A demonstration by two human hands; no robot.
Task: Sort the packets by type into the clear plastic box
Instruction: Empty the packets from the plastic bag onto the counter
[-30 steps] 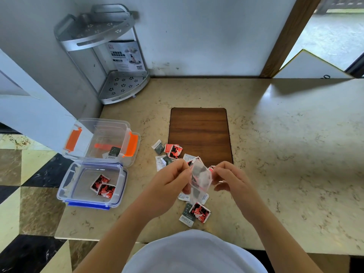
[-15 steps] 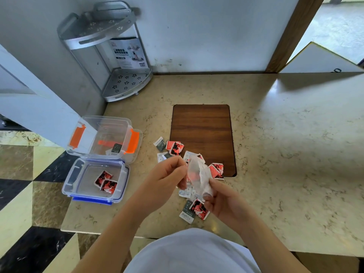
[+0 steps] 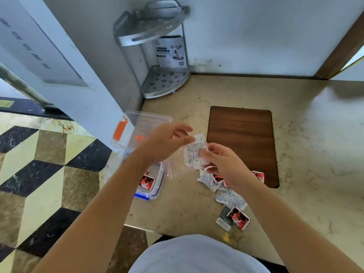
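A crumpled clear plastic bag (image 3: 195,152) with white print hangs above the counter, between both hands. My right hand (image 3: 222,164) grips its right side and my left hand (image 3: 167,140) pinches its top left edge. Loose packets lie on the counter under and below my right hand: white ones (image 3: 230,198), red ones (image 3: 239,217) and a dark one (image 3: 224,221). A blue-latched clear box (image 3: 157,192) at the counter's left edge holds red packets (image 3: 147,182). Behind it stands an orange-latched clear box (image 3: 136,125), partly hidden by my left arm.
A brown wooden board (image 3: 242,138) lies flat in the middle of the marble counter (image 3: 315,154). A metal corner shelf (image 3: 163,81) stands at the back left against the wall. The counter's left edge drops to a tiled floor (image 3: 39,174).
Both hands have risen and moved left toward the boxes with the bag. The view has turned left, so more floor shows.
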